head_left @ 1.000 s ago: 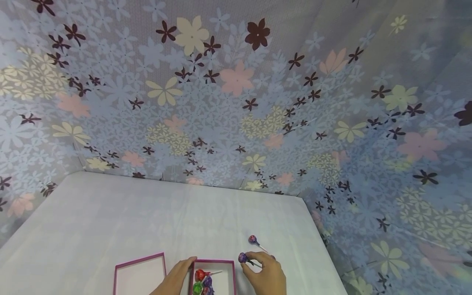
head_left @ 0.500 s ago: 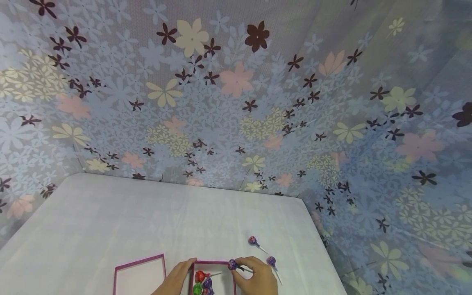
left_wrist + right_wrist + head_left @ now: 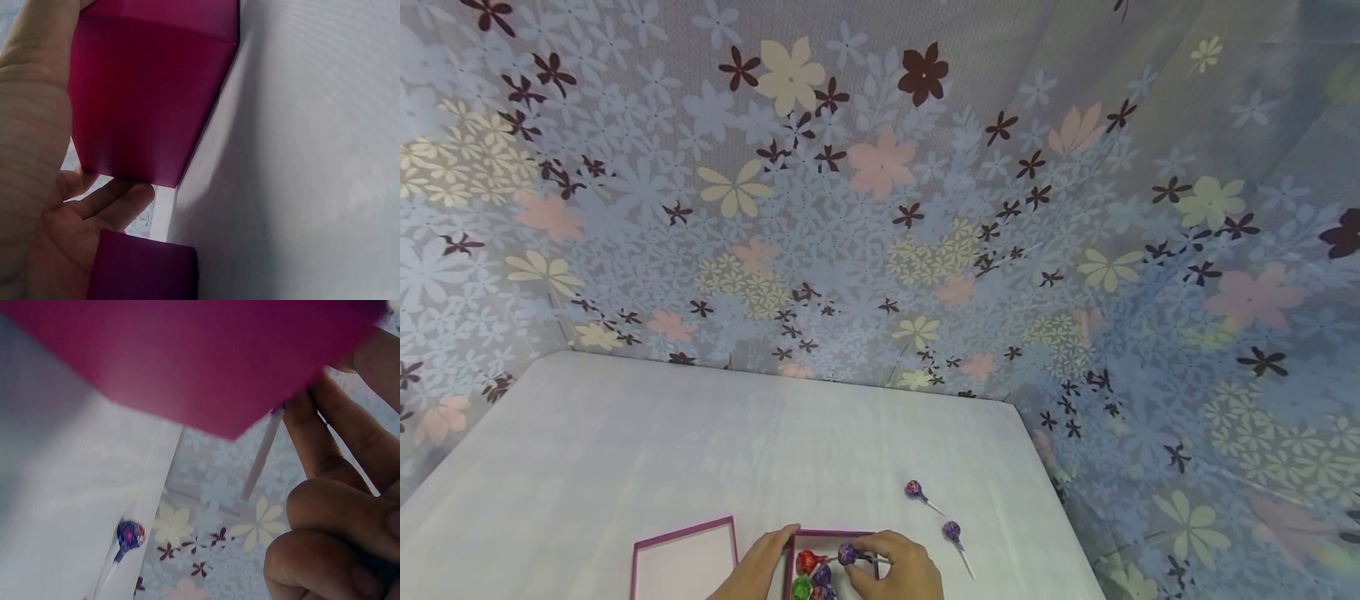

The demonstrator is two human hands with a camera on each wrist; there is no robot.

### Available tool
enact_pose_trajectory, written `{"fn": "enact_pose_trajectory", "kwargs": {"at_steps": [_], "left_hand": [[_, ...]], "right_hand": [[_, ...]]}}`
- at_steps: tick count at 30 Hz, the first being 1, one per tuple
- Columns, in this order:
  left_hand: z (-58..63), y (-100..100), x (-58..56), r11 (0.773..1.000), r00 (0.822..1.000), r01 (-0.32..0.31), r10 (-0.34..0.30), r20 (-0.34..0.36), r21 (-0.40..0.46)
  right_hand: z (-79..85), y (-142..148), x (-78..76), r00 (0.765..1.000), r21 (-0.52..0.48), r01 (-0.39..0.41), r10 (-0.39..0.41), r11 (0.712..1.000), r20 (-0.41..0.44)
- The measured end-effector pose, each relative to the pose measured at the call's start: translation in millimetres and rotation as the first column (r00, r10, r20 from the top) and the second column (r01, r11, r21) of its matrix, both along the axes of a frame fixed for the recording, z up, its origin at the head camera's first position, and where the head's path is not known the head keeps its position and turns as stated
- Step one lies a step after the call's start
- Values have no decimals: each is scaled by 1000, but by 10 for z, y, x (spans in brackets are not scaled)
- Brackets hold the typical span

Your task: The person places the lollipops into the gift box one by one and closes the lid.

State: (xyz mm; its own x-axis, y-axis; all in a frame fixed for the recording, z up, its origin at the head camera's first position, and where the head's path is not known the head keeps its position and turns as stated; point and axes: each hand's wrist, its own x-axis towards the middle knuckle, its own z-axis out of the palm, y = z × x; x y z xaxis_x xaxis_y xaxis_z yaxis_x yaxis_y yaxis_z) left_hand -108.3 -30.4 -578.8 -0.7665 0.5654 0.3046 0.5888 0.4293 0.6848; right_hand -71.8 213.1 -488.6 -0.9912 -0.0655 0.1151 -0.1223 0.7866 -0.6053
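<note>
My right hand (image 3: 901, 567) pinches a purple-wrapped lollipop (image 3: 847, 553) by its stick, over the right part of a magenta-rimmed box (image 3: 835, 532). In the right wrist view the white stick (image 3: 262, 456) juts out below the fingers, while the box wall hides the candy head. Inside the box, at its left, lie a red lollipop (image 3: 807, 562), a green one (image 3: 802, 587) and purple ones (image 3: 822, 575). My left hand (image 3: 758, 565) holds the box's left side, fingertips at the far corner. The left wrist view shows its fingers (image 3: 134, 203) bent against the box's end.
Two more purple lollipops, one farther back (image 3: 913, 489) and one nearer (image 3: 952, 532), lie on the white table (image 3: 737, 450) right of the box. A shallow magenta-edged lid (image 3: 685, 529) lies to the left. Flowered cloth (image 3: 850, 250) hangs behind the table.
My right hand has moved left with the lollipop, from beside the box to over its inside, uncovering the nearer lollipop on the table. The left hand has stayed put.
</note>
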Motion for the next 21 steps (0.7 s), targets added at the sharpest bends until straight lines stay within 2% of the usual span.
{"fn": "enact_pose_trajectory", "kwargs": {"at_steps": [6,12,15,18,21], "left_hand": [[-13,16,19,999,993,-20,24,-115,37],[-45,19,16,999,984,-27,34,-177,42],[-54,14,19,999,983,-30,38,-180,44],[-51,11,29,999,988,-30,36,-151,39],[-61,13,20,999,985,-29,35,-167,40]], "right_hand": [[-8,-86,19,997,4,-67,67,998,42],[2,-131,26,991,26,-107,105,994,84],[3,-165,21,986,20,-141,139,990,88],[11,-206,12,980,1,-167,166,986,106],[17,-232,8,974,-2,-186,185,982,134]]}}
